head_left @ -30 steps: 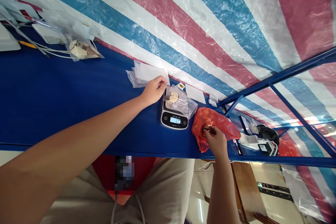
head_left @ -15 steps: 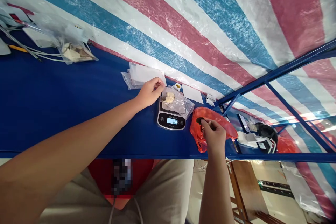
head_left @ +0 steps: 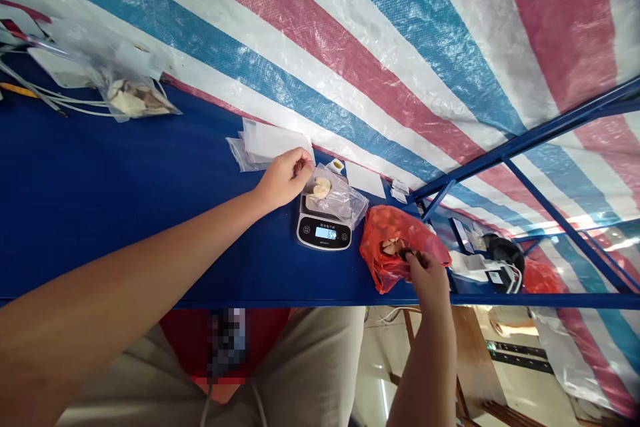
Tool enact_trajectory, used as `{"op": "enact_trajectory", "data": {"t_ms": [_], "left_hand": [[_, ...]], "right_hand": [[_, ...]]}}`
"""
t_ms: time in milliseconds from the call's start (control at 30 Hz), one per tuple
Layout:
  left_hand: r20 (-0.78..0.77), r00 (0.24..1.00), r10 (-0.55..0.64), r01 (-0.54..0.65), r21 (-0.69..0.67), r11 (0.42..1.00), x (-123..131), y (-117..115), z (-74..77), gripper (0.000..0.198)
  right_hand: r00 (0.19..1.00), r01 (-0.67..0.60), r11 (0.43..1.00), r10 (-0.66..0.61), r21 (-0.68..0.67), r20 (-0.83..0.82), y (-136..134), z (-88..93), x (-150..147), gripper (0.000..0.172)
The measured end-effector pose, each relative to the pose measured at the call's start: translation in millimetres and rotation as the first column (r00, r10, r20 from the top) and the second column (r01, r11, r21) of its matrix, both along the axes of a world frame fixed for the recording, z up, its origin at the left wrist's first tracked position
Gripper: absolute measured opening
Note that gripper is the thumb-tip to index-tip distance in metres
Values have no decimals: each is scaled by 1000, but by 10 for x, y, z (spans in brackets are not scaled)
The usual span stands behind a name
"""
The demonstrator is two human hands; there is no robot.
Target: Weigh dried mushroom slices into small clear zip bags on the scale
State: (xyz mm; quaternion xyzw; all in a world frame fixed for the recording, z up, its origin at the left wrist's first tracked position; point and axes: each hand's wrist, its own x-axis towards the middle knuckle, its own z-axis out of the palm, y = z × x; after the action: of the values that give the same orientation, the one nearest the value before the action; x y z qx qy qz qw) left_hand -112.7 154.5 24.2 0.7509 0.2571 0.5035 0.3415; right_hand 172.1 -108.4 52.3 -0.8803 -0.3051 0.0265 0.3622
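A kitchen scale (head_left: 324, 232) with a lit display stands on the blue table. On its plate lies a clear plastic bag (head_left: 345, 201) with pale pieces (head_left: 321, 187) in it. My left hand (head_left: 291, 175) pinches the upper left edge of that bag, its fingers closed. Right of the scale, an open red plastic bag (head_left: 375, 247) shows brownish pieces (head_left: 393, 246) inside. At the mouth of the red bag is my right hand (head_left: 425, 269), closed on a small dark piece (head_left: 405, 253).
Flat plastic bags (head_left: 270, 142) and a white paper (head_left: 365, 179) lie behind the scale. At the far left are a filled clear bag (head_left: 137, 99) and cables. A blue metal frame (head_left: 550, 127) rises at the right.
My right hand has moved right and slightly down over the red bag, still with the dark piece, uncovering brownish pieces inside. My left hand has stayed at the clear bag.
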Motion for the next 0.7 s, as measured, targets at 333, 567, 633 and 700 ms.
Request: {"op": "enact_trajectory", "data": {"t_ms": [333, 567, 633, 700], "left_hand": [[-548, 780, -301, 573, 433, 696, 1114, -1758, 33, 28], [-729, 668, -147, 355, 140, 924, 1852, -1622, 14, 38], [-718, 674, -171, 344, 101, 933, 1916, -1611, 30, 35], [-707, 681, -191, 338, 72, 939, 1952, -1613, 16, 35]], "right_hand": [[980, -194, 978, 197, 80, -35, 165, 29, 236, 33], [998, -5, 959, 23, 283, -61, 122, -251, 347, 35], [998, 34, 943, -16, 331, -56, 103, -282, 344, 34], [999, 23, 933, -11, 358, -36, 72, -272, 356, 32]]}}
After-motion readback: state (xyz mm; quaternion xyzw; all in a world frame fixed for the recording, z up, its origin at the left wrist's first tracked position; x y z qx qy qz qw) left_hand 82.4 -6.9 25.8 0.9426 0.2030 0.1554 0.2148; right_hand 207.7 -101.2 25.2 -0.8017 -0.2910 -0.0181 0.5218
